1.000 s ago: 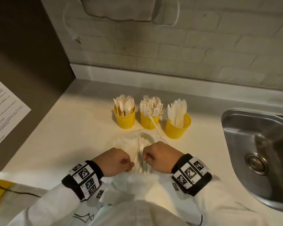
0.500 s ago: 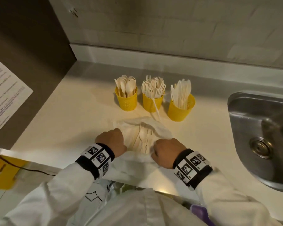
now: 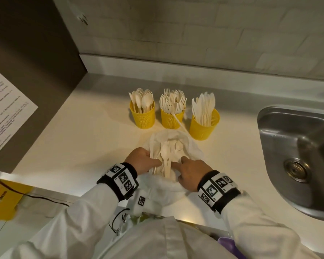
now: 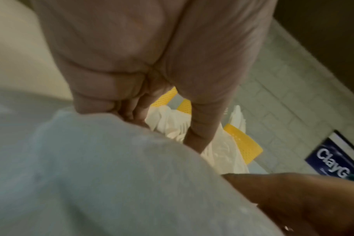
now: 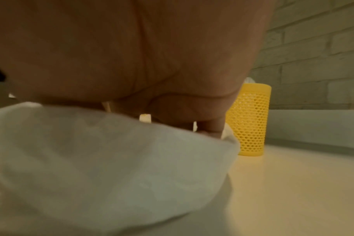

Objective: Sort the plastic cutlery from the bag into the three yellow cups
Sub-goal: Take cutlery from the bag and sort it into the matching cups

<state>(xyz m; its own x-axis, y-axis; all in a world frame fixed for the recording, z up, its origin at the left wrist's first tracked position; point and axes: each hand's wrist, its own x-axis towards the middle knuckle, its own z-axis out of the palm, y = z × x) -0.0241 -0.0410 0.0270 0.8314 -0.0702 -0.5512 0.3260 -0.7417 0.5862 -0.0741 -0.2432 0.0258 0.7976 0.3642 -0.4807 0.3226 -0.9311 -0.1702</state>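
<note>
"ClayG" on a dark blue sign [image 4: 333, 161]

Hand [image 5: 131, 55] low over white bag [image 5: 91, 167], yellow mesh cup [image 5: 251, 119] just beyond.

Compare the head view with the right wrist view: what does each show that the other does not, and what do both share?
Only the head view shows the left hand, the spoon cup, the fork cup, the loose cutlery lying on the opened bag, and the sink.

Only the right wrist view shows the underside of the right hand low over the bag, and the honeycomb mesh of the knife cup up close.

Both share the right hand, the bag, the knife cup, the counter and the brick wall.
</note>
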